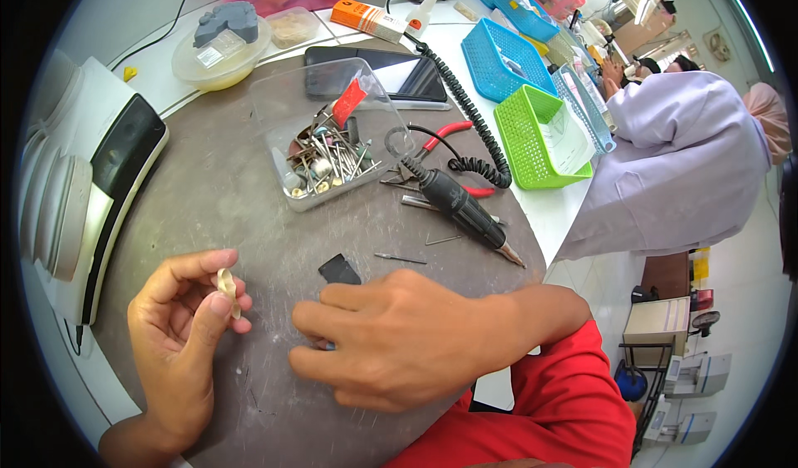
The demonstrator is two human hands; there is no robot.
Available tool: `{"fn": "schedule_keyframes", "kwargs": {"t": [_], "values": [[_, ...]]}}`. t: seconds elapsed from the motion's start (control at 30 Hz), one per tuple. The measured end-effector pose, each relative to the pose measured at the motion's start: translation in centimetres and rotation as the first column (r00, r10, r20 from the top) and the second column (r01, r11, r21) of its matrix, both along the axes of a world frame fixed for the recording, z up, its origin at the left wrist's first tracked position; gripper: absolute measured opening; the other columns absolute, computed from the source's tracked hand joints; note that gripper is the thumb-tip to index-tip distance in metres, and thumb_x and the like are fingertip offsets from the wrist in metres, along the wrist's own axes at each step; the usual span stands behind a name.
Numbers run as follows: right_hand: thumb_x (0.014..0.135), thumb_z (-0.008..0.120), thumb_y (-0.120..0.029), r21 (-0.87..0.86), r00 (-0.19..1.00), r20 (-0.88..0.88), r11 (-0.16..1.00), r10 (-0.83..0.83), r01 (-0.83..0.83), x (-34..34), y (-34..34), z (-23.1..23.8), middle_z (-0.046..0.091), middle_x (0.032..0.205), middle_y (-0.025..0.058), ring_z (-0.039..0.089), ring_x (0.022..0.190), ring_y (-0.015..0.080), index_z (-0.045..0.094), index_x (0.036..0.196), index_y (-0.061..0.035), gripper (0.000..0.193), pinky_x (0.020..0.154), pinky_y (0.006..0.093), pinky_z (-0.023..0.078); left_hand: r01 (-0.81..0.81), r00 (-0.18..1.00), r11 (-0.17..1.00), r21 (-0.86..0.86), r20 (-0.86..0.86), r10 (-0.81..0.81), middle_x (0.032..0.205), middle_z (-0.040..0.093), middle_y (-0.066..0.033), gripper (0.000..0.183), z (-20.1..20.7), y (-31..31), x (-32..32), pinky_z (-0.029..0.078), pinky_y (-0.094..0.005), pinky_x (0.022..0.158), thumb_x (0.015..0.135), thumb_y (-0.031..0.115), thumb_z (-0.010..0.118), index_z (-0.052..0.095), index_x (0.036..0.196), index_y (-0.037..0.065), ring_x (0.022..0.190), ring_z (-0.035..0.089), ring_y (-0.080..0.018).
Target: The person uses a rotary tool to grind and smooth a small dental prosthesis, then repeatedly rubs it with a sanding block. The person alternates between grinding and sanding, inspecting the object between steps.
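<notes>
The scratched grey bench (pixel 249 194) was crowded; left hand (pixel 179 335) pinched a pale shell-like piece (pixel 226 285) between thumb and fingertips, right hand (pixel 399 339) curled over something small; better a steady, light pinch

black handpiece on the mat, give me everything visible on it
The handpiece is a black, pen-shaped rotary tool, plastic-looking, with a metal nose tapering to a thin tip that points toward the mat's right edge. It lies flat and diagonal on the round grey mat, untouched by either hand. A black coiled cord runs from its rear end up toward the back of the bench. Red-handled pliers lie just behind it, touching or overlapping; a clear box of burs sits to its left.
</notes>
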State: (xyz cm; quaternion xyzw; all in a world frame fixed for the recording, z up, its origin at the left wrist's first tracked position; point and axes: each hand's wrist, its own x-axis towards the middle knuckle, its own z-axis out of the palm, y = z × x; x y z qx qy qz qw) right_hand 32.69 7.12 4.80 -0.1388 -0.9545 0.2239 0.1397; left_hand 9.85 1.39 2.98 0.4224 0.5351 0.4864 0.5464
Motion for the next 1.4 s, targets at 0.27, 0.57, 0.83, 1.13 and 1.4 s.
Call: {"fn": "schedule_keyframes", "kwargs": {"t": [0.27,0.57,0.83,1.13,1.4], "values": [[0.083,0.07,-0.013,0.031,0.996,-0.05,0.997,-0.071,0.073,-0.8,0.0,-1.5,0.054,0.103,0.011,0.062,0.078,0.0202,0.06,0.102,-0.0044,0.023,0.056,0.0312,0.055,-0.056,0.998,0.998,0.041,0.014,0.055,0.098,0.065,-0.0086,0.024,-0.2,-0.5,0.5,0.056,-0.0246,0.072,0.1,0.006,0.064,0.063,0.122,-0.005,0.087,0.064,-0.0128],[0.081,0.078,-0.021,0.032,0.967,-0.24,0.995,-0.082,0.092,-1.8,-0.5,-3.0,0.056,0.1,0.0143,0.059,0.097,0.0293,0.063,0.112,0.001,0.041,0.078,0.0396,0.057,-0.101,0.991,0.993,0.065,0.092,0.095,0.107,0.065,-0.0094,0.03,-0.7,-0.1,0.4,0.056,-0.0254,0.079,0.102,0.01,0.063,0.061,0.129,-0.004,0.095,0.065,-0.0136],[0.073,0.086,-0.011,-0.091,0.961,-0.159,0.972,-0.227,0.215,-0.5,0.6,-1.1,0.066,0.127,0.0148,0.065,0.105,0.0246,0.064,0.135,-0.0013,0.066,0.089,0.036,0.054,0.002,0.957,0.999,0.043,0.291,-0.015,0.116,0.066,-0.007,0.047,-0.7,1.2,-0.6,0.057,-0.0301,0.094,0.102,0.021,0.07,0.055,0.142,0.0,0.11,0.066,-0.0159],[0.082,0.089,-0.015,-0.255,0.893,-0.38,0.956,-0.24,0.148,-0.3,2.8,-1.4,0.063,0.139,0.0138,0.059,0.128,0.0214,0.055,0.137,0.0016,0.067,0.108,0.0352,0.045,0.136,0.92,0.985,0.109,0.355,-0.166,0.12,0.069,-0.0062,0.042,-0.9,0.0,-0.7,0.055,-0.0323,0.097,0.1,0.022,0.073,0.06,0.136,0.003,0.111,0.066,-0.0145],[0.081,0.091,-0.02,-0.233,0.916,-0.356,0.967,-0.187,0.106,-0.2,2.6,-1.6,0.062,0.14,0.0145,0.063,0.124,0.0224,0.056,0.14,-0.0007,0.071,0.102,0.037,0.052,0.145,0.921,0.978,0.154,0.339,-0.19,0.117,0.068,-0.0047,0.037,-0.9,-0.4,-0.4,0.056,-0.0304,0.093,0.1,0.021,0.074,0.064,0.131,0.004,0.107,0.066,-0.0117]]}}
